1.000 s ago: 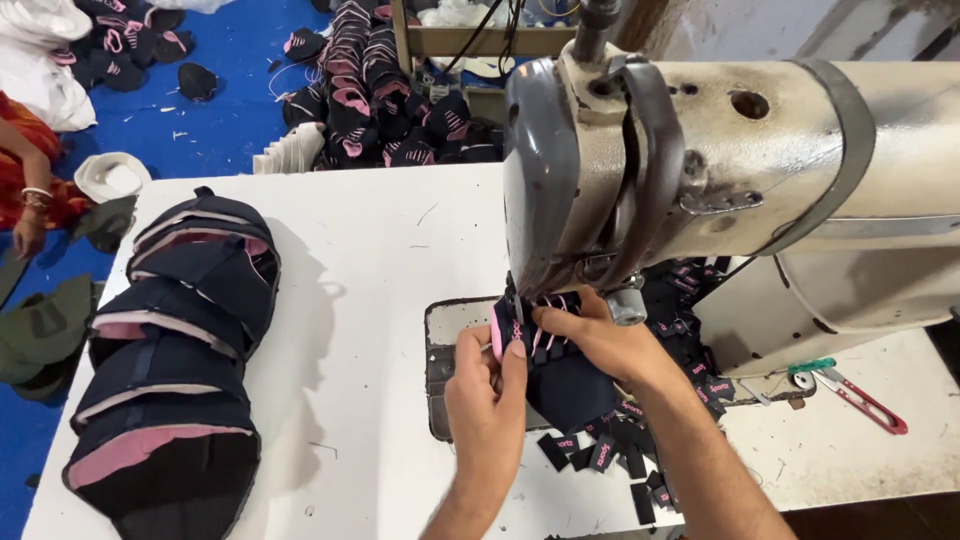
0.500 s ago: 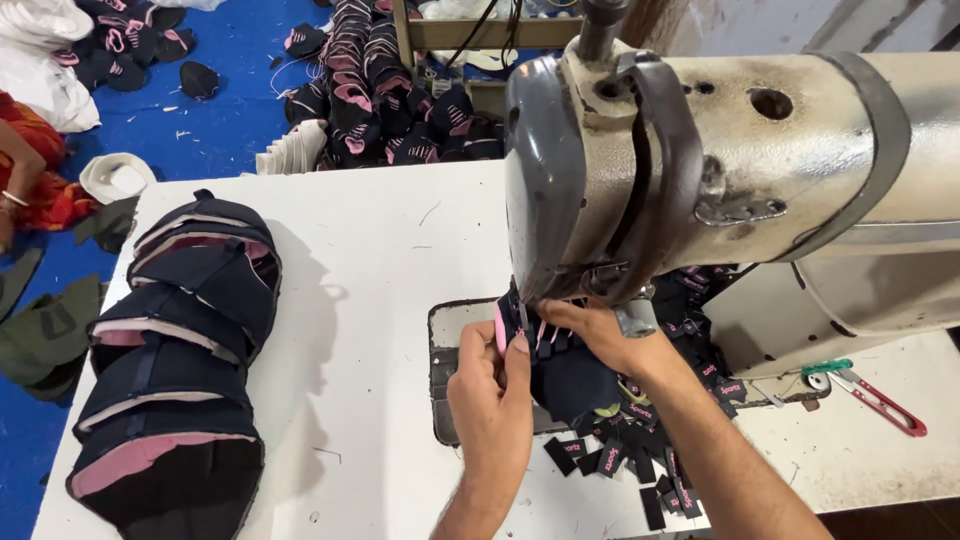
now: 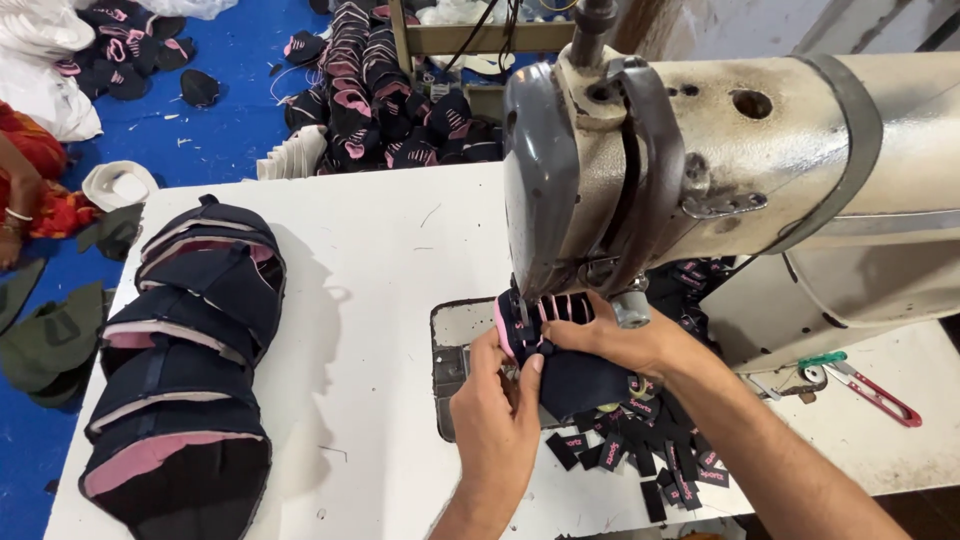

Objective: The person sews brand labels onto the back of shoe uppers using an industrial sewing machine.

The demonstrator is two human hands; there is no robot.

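We are pinching a navy cap piece (image 3: 580,375) with pink trim under the sewing machine (image 3: 700,170), on its metal plate (image 3: 455,345). Our left hand (image 3: 495,415) is gripping its near edge; our right hand (image 3: 620,340) is pressing it from above. Small labels (image 3: 640,455) are lying just beside it, and stacked caps (image 3: 185,360) are sitting well apart.

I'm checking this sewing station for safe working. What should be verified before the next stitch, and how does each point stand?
1. Dark cap piece under the sewing machine head: ok.
2. Left hand gripping the piece's near edge: ok.
3. Right hand pressing it flat: ok.
4. Fingers clear of the needle: cannot tell, hidden by the head.
5. Small labels scattered beside the piece: not ok.
6. Scissors lying away from both hands: ok.
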